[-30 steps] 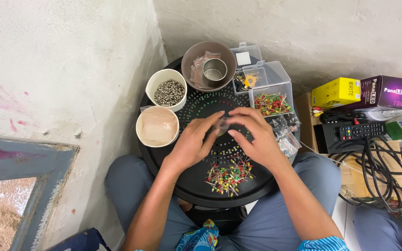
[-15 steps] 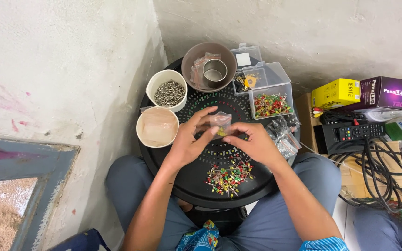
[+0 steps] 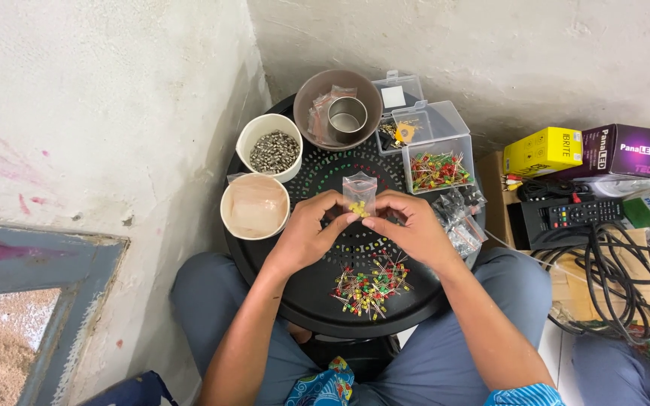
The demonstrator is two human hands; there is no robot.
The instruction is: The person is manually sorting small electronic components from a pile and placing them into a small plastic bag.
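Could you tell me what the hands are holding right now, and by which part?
Both hands, left hand and right hand, hold a small clear plastic bag with yellow pieces inside, pinched by the fingers at its lower edge.

Your left hand [image 3: 310, 229] and right hand [image 3: 408, 229] pinched a small bag [image 3: 359, 194] of thin, clear, glossy plastic. It hung over a round tray [image 3: 302, 293] of black plastic, perforated and slightly shiny. The loose pile of lights [image 3: 370, 284] had coloured plastic heads and fine metal legs. The white cup [image 3: 268, 146] looked smooth and held dull grey metal bits. The box [image 3: 438, 154] was clear hard plastic. The wall [image 3: 114, 113] was rough, matt plaster.
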